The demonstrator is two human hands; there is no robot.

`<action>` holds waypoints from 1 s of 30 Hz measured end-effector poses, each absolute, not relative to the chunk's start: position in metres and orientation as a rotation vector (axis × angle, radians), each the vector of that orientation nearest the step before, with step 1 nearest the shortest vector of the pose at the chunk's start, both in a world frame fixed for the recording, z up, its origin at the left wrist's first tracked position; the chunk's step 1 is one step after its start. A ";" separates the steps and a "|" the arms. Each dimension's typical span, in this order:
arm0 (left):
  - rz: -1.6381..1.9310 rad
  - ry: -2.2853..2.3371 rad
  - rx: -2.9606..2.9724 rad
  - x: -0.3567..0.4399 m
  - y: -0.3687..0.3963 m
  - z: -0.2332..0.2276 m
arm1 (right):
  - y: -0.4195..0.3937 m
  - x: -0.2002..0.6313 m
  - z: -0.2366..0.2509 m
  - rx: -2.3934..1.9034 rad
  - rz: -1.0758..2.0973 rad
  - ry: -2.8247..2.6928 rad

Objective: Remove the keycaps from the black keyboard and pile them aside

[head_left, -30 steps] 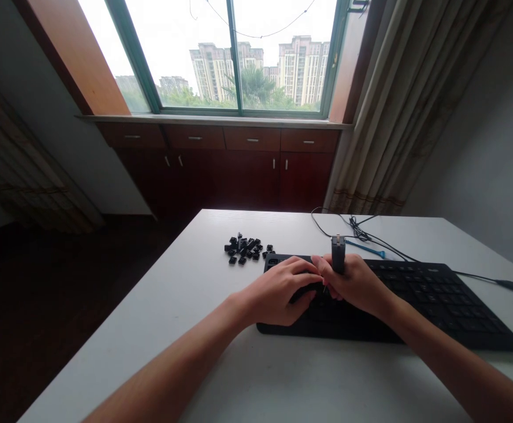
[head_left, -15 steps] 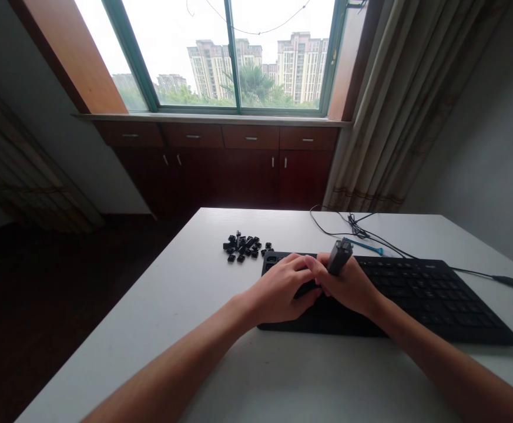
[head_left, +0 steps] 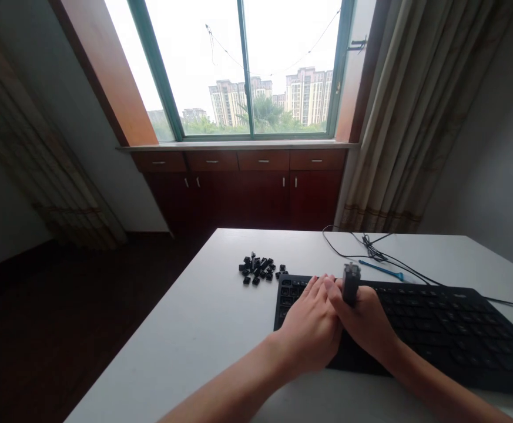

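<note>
My right hand (head_left: 368,317) is wrapped round a dark grey, bar-like tool (head_left: 351,285) with a notched top end. It stands upright above the left half of a black keyboard (head_left: 441,329); its lower end is hidden by my fingers. Against the right hand rests my left hand (head_left: 311,326), palm down over the keyboard's left part, its fingers stretched forward and close together. What lies under that palm is hidden. Bare key positions (head_left: 286,292) show at the keyboard's upper left corner. Just beyond that corner lies a pile of loose black keycaps (head_left: 258,267).
A blue stick-like tool (head_left: 382,269) lies behind the keyboard, near a tangled black cable (head_left: 373,249). Everything rests on a white table (head_left: 185,329). Beyond its far edge stand a dark red cabinet (head_left: 247,197) and a window.
My left hand has turned and moved in against the right hand, covering its fingers' lower part. The tool stands more upright. The whole view has shifted, with the scene lower and further right.
</note>
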State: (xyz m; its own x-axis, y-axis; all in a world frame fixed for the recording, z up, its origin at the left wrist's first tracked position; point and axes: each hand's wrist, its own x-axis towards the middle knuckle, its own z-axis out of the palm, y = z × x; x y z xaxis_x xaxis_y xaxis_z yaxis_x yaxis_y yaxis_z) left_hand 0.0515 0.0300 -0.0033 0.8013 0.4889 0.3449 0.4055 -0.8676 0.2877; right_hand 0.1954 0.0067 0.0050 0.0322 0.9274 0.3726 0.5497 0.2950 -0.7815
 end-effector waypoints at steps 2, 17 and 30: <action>0.611 0.704 2.806 0.050 0.030 -0.004 | 0.007 0.195 0.002 -1.355 0.578 -1.569; 0.767 0.633 2.598 0.039 0.034 0.010 | 0.007 0.195 0.007 -1.288 0.633 -1.325; 0.590 0.316 2.832 -0.006 0.075 0.031 | 0.005 0.201 0.019 -1.224 0.752 -1.283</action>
State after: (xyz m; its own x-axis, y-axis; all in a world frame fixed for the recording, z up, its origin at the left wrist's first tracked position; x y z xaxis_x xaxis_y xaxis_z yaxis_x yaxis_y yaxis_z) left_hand -0.0056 0.0746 0.0310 0.8956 0.2552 0.3644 0.1624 -0.9501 0.2664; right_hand 0.2014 0.0052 0.0195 0.1960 0.9367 0.2902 0.2046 0.2504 -0.9463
